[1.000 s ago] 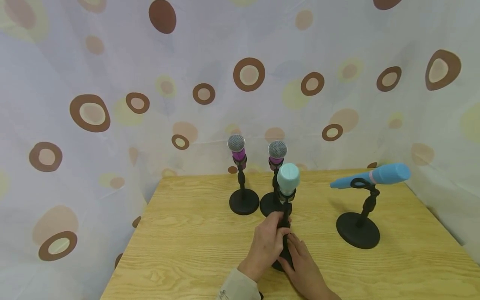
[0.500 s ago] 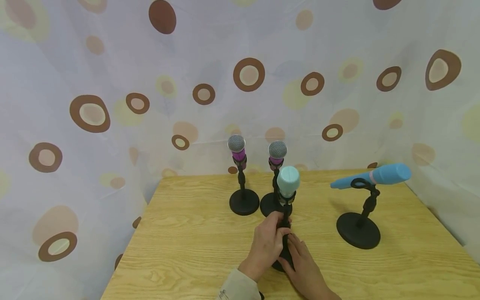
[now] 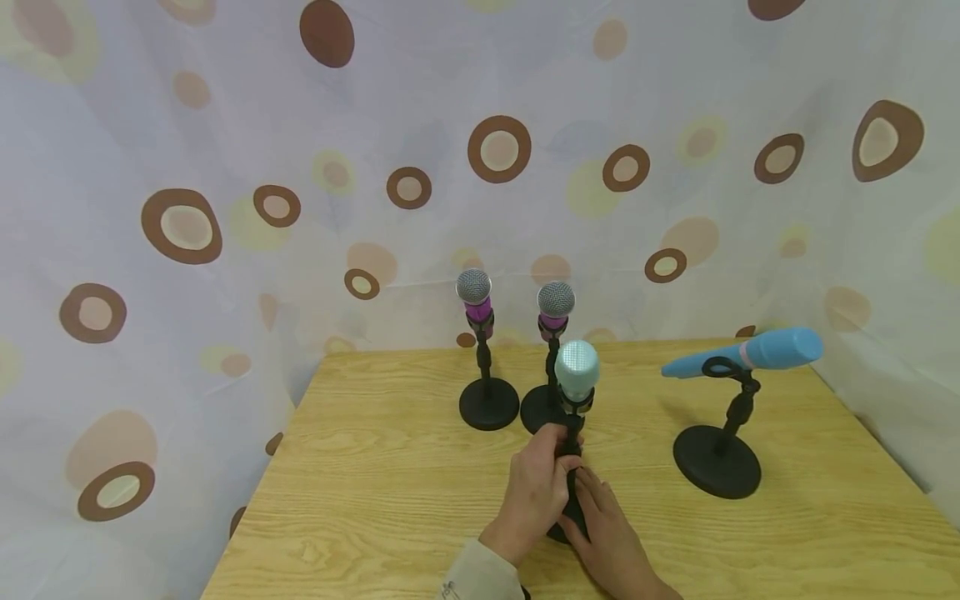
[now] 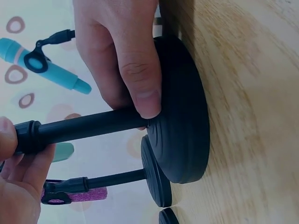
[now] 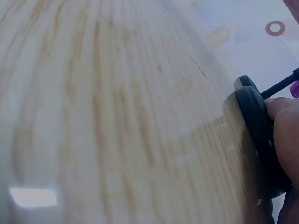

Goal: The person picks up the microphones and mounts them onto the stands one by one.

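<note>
A mint-green microphone (image 3: pixel 577 368) sits tilted in the clip of a black desk stand (image 4: pixel 88 125) near the table's front. My left hand (image 3: pixel 531 493) grips the stand's collar, about halfway up; its fingertips (image 4: pixel 35 170) show around it in the left wrist view. Lower down, my right hand (image 3: pixel 617 542) holds the foot of the pole, the thumb (image 4: pixel 147 95) lying on the round base (image 4: pixel 187 121). Part of the base and part of the right hand (image 5: pixel 287 135) appear at the edge of the right wrist view. The base stands on its edge in the rotated wrist image.
Two stands with purple, silver-headed microphones, a left one (image 3: pixel 474 287) and a right one (image 3: pixel 556 300), stand behind. The right one's base is close behind my hands. A blue microphone (image 3: pixel 780 348) lies across a stand at the right. Patterned cloth (image 3: pixel 420 100) hangs behind the wooden table (image 3: pixel 360 500).
The mint-green microphone's head has dipped slightly toward me, and its mesh pattern now shows more clearly. Both hands stay nearly in place on the stand.
</note>
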A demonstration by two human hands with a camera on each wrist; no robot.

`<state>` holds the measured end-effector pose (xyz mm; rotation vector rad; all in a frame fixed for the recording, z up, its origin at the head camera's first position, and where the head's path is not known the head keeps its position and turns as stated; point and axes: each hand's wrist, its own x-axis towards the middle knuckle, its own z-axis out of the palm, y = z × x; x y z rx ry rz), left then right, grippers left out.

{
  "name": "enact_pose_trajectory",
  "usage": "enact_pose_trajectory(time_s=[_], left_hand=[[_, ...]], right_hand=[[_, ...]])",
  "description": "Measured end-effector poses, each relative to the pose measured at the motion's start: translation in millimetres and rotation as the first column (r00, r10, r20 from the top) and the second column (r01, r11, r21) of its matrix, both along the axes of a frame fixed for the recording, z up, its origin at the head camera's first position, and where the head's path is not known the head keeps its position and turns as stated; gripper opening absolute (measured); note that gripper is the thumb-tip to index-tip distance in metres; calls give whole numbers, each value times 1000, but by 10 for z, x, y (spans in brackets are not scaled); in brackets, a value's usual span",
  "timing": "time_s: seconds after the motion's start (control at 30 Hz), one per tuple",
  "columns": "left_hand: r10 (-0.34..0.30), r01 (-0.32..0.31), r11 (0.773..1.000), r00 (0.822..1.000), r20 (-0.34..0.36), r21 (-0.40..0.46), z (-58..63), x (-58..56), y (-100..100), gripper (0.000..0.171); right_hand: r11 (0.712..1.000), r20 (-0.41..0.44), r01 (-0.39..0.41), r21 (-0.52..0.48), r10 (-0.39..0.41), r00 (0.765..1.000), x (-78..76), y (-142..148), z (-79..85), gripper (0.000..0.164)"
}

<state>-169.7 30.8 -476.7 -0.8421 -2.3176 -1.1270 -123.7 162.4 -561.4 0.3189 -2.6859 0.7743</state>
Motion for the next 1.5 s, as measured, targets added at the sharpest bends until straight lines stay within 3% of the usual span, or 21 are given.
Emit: enact_pose_trajectory(time_s=[0.17, 0.4, 0.6, 0.87, 0.97, 1.17, 1.4, 1.5], left_hand=[[8, -8, 1000, 1000, 20, -2, -10, -1, -3, 26], [-31, 19, 996, 990, 136, 87, -16, -13, -5, 19], [-18, 9, 999, 987, 161, 53, 21, -11, 10, 24], [-31, 30, 999, 999, -21, -15, 17, -23, 3, 23], [-40, 39, 999, 999, -32, -13, 6, -28, -4, 23], [-71, 69, 997, 994, 78, 26, 4, -10, -27, 24], [-137, 114, 988, 962, 237, 108, 51, 13, -59, 25], [-144, 105, 982, 954, 263, 160, 66, -6, -50, 26]], right_hand=[[1000, -15, 3, 3, -3, 1000, 1, -2, -29, 60], [1000, -71, 1, 11, -1, 998, -9, -4, -37, 60], [1000, -106, -2, 13, 3, 994, -14, -7, 6, 60], [1000, -75, -5, 7, 6, 997, -8, 2, -1, 62], [1000, -46, -8, -5, 8, 999, -8, 7, -2, 61], [1000, -28, -7, -10, 7, 1000, -5, 7, -6, 61], [1000, -76, -15, -10, 14, 997, -2, -4, -33, 60], [1000, -71, -14, -17, 13, 997, -10, -6, -36, 58]])
